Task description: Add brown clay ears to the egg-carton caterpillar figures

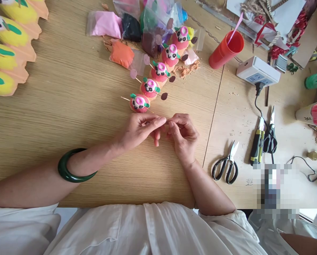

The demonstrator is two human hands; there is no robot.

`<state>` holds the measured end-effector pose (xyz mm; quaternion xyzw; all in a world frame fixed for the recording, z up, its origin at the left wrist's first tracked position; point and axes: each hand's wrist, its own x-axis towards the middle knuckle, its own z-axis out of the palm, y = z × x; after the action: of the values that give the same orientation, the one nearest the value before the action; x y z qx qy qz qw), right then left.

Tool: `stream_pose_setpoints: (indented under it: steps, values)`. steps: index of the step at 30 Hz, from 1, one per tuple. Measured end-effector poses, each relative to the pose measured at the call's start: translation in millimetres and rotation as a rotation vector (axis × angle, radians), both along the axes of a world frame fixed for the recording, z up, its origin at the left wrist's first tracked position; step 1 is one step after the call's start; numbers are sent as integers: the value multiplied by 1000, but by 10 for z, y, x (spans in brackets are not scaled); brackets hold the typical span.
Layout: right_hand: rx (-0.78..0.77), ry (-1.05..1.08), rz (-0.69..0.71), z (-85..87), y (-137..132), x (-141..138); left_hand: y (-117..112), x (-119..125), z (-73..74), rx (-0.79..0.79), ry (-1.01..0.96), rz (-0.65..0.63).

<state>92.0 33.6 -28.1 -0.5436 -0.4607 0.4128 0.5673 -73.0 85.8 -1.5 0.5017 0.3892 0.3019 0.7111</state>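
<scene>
Five pink clay figures (160, 72) look finished, in a diagonal row on the far-middle table (68, 106), while just nearer the left hand (138, 131) and right hand (182, 136) pinch a tiny bit (167, 121) between their fingertips, apparently a part not yet attached.

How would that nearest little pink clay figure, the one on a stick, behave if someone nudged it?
The nearest clay figure looks rounded, so it might roll slightly, though the thin stick poking out sideways would probably stop it. It looks small, so likely light. Its tiny green and black bits seem stuck on; a firm pinch could dent them.
</scene>
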Motion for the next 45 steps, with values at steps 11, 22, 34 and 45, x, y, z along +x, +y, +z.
stream_pose_setpoints:
  steps: [11, 22, 34, 45]
  values:
    - [67, -2, 45, 34, 18, -13, -12, -9, -90, -5, -25, 16]
    - [77, 2, 73, 27, 17, -16, -34, 5, -81, -30, -26, 72]
    - [79, -25, 67, 34, 12, -14, -36, 12, -72, -68, -106, 84]
    - [53, 41, 76, 23, 5, -6, -28, -1, -12, 50, 54, 13]
